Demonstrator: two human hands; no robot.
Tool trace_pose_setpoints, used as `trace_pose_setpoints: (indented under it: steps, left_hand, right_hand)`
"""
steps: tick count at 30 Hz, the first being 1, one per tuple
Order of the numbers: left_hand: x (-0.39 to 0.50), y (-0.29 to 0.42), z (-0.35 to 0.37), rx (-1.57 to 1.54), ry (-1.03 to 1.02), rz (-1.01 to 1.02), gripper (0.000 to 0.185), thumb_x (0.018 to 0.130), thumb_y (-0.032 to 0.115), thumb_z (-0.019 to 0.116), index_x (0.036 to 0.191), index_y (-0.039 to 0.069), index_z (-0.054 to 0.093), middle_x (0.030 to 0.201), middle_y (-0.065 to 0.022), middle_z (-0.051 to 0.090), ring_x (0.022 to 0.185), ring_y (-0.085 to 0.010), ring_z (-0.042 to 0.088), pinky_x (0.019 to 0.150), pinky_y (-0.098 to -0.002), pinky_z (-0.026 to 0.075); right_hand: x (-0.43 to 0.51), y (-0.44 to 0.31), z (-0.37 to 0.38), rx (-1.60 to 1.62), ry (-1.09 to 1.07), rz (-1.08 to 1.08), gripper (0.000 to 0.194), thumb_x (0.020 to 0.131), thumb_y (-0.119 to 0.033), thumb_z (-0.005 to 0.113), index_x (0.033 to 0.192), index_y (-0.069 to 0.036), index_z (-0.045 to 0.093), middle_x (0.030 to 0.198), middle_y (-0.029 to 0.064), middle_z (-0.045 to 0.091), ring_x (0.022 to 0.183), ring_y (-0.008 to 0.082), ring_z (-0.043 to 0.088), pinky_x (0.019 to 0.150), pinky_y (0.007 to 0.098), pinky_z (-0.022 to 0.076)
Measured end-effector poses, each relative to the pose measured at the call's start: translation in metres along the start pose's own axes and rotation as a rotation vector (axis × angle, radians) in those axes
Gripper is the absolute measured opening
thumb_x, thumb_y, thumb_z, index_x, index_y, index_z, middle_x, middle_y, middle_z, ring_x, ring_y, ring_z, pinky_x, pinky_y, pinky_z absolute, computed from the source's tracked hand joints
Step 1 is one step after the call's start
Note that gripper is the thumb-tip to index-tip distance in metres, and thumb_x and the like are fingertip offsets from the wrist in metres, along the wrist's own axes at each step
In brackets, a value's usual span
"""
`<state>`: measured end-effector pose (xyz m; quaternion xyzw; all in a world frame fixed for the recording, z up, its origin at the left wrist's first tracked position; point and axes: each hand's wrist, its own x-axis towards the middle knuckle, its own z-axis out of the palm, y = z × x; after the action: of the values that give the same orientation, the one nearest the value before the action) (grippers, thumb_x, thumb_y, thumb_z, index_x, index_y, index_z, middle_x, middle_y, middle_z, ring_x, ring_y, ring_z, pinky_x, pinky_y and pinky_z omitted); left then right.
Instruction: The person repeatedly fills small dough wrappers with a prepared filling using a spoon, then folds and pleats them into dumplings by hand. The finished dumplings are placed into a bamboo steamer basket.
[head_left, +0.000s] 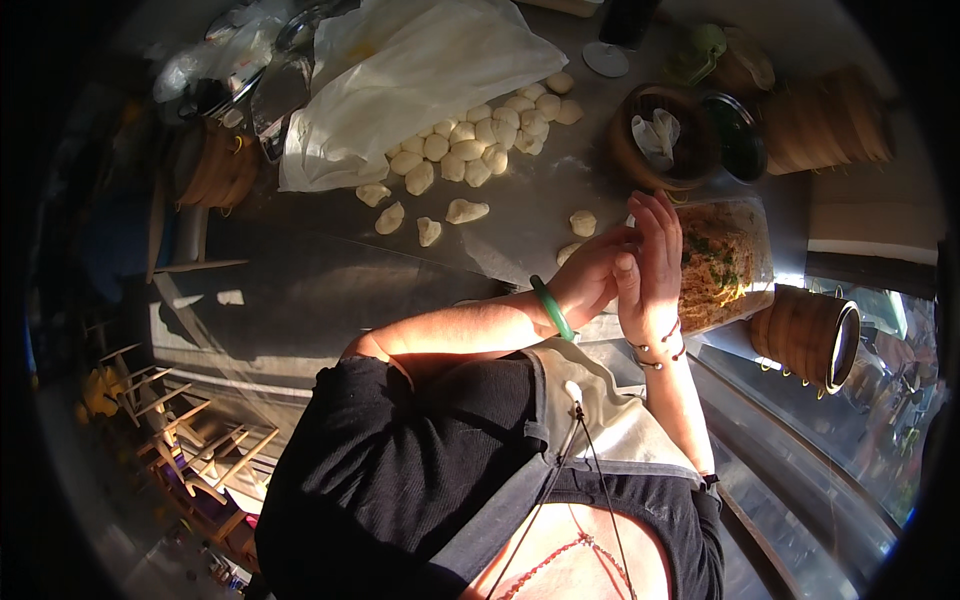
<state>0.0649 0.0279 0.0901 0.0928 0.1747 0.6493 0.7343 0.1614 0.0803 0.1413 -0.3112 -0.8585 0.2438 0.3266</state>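
My left hand (596, 274), with a green bangle at its wrist, meets my right hand (654, 259), which wears thin beaded bracelets. The palms face each other and the fingers overlap. A small pale bit shows by the fingertips; whether dough lies between the palms is hidden. A round dough piece (583, 223) sits just left of the hands, and another (568, 253) is partly behind my left wrist. To the right, a clear plastic tray (763, 225) holds orange-brown minced filling (712, 259) with chopped greens. Above the fingertips stands a round bamboo steamer (626, 154) with crumpled white paper (657, 139) inside.
Many dough balls (469, 146) lie on the metal worktop (517, 206), partly under a white sheet (420, 82). Stacked bamboo steamers (825, 124) stand at right, another stack (795, 330) nearer, one (217, 165) at left. A dark round container (733, 139) adjoins the open steamer.
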Motion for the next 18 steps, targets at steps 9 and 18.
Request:
trace_pose_setpoints:
  steps: [9, 18]
  left_hand:
    - [-0.023, 0.016, 0.011, -0.009, -0.045, -0.146, 0.071, 0.096, 0.056, 0.035, 0.143, 0.004, 0.028, 0.147, -0.0080, 0.033, 0.135, -0.0197, 0.032, 0.112, -0.0388, 0.026]
    - [-0.005, 0.022, -0.009, 0.020, 0.013, -0.129, 0.049, 0.090, 0.015, 0.040, 0.137, 0.001, 0.038, 0.129, -0.0233, 0.049, 0.125, -0.0392, 0.046, 0.107, -0.0458, 0.037]
  right_hand:
    - [0.003, 0.014, 0.023, 0.218, -0.164, 0.082, 0.082, 0.089, -0.068, 0.028, 0.143, -0.005, 0.033, 0.145, 0.0166, 0.034, 0.137, 0.0387, 0.025, 0.111, 0.0472, 0.0193]
    - [-0.096, 0.045, -0.082, 0.650, 0.140, 0.723, 0.026, 0.091, -0.008, 0.058, 0.116, 0.002, 0.056, 0.109, 0.0082, 0.063, 0.103, 0.0148, 0.059, 0.089, 0.0280, 0.0469]
